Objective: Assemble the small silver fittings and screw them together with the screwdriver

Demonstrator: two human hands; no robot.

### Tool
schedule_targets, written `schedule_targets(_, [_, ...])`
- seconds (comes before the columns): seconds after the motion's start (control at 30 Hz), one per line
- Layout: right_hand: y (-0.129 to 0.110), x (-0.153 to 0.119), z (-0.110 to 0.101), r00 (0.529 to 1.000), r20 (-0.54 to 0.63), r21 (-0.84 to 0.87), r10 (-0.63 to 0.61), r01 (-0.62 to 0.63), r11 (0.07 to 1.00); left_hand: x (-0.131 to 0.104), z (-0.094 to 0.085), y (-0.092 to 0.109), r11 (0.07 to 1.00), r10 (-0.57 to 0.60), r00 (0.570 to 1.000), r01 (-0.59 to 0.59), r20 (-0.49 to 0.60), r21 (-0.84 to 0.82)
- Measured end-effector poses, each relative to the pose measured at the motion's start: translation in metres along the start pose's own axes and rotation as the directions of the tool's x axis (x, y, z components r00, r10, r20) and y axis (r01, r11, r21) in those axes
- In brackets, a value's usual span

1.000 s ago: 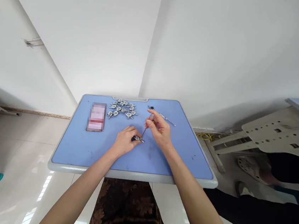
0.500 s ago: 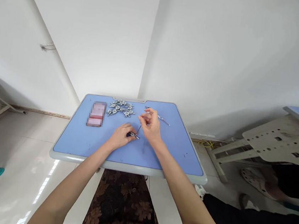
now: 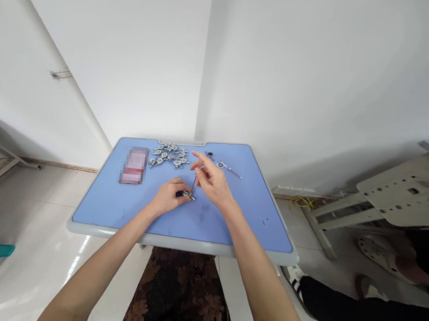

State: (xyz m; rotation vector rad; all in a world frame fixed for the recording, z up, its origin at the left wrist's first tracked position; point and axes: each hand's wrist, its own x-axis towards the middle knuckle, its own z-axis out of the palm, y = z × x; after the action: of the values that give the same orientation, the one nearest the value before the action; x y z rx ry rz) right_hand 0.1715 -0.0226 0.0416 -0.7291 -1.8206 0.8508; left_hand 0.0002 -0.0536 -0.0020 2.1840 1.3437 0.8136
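My left hand (image 3: 171, 196) is closed around a small silvery metal fitting (image 3: 188, 194), pressed down on the blue tabletop (image 3: 147, 220). The fitting's narrow end pokes out to the right of the fingers. Above it, my right hand (image 3: 213, 182) pinches a thin metal rod (image 3: 193, 183), held nearly upright with its lower end at the fitting. The rod's upper end is hidden in the fingers, so I cannot tell what tool it is. The index finger is stretched out forward.
A pile of similar metal fittings (image 3: 169, 156) lies at the back. Beyond my right hand are a dark-centred fitting (image 3: 210, 155) and one with a long shaft (image 3: 231, 170). A blurred pinkish rectangle (image 3: 134, 166) lies at left. Another person's leg (image 3: 337, 301) is at lower right.
The head view has shifted slightly. My right hand's index finger has straightened and lifted, and the rod stands more upright. The left hand still grips the fitting.
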Motion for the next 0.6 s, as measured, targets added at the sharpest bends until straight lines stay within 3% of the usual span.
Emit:
schedule_targets(0.13, [0.001,0.002,-0.003,0.998,-0.059,0.018,0.014,-0.013,1.000,-0.001,0.001,0.001,1.000,-0.005,1.000,0.005,-0.005,-0.026])
schedule_targets(0.27, [0.003,0.003,-0.008,0.990,-0.140,-0.130,-0.017,-0.001,0.992,-0.002,-0.001,0.001,1.000,-0.012,1.000,0.012,-0.009,-0.029])
schedule_targets(0.37, [0.004,0.002,-0.012,0.990,-0.129,-0.211,-0.051,0.023,0.977,-0.002,-0.002,0.000,0.999,0.003,1.000,-0.003,-0.004,-0.042])
schedule_targets(0.43, [0.003,0.001,-0.012,0.996,-0.070,-0.177,-0.055,0.042,0.983,-0.001,-0.002,0.000,0.999,0.003,1.000,-0.003,-0.002,-0.048])
schedule_targets(0.6, [0.003,-0.001,-0.008,0.997,0.061,0.095,-0.044,0.038,0.995,-0.001,0.000,-0.002,0.998,-0.016,1.000,0.016,0.003,-0.062])
